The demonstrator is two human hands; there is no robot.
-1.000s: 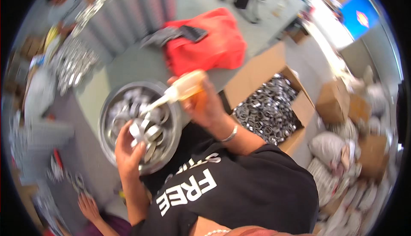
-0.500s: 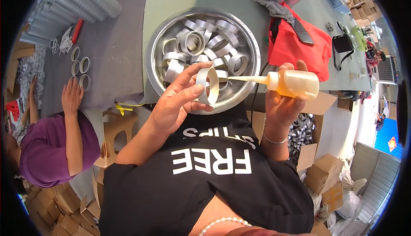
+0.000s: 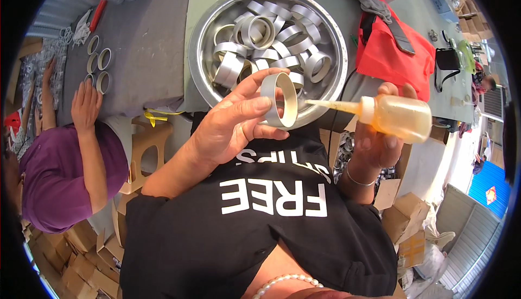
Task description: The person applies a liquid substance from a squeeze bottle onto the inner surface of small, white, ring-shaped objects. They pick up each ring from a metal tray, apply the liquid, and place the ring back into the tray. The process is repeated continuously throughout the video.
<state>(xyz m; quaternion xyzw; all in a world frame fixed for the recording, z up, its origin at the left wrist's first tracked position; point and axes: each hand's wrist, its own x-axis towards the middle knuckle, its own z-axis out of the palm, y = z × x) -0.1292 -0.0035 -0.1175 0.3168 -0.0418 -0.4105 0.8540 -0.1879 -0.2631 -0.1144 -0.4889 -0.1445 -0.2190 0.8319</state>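
Note:
Between the thumb and fingers of my left hand (image 3: 230, 119) is a silver ring (image 3: 267, 94) with a cream inner face, its opening turned to the right. My right hand (image 3: 374, 141) grips a translucent squeeze bottle (image 3: 404, 115) of yellowish liquid, lying sideways. The bottle's long narrow nozzle (image 3: 334, 105) points left at the ring, and its tip is a short gap from the rim. Behind both hands stands a round metal basin (image 3: 202, 76) holding many loose rings of the same kind (image 3: 258, 32).
A red cloth bag (image 3: 374, 55) with a phone (image 3: 399, 36) on it lies right of the basin. At left, a co-worker's hand (image 3: 87, 103) rests near several rings (image 3: 103, 59) on the grey table (image 3: 141, 55). Cardboard boxes (image 3: 404, 217) stand at lower right.
The nozzle tip has drawn slightly away from the ring. Both hands, the ring and the bottle sit a little further right, and the camera view has shifted.

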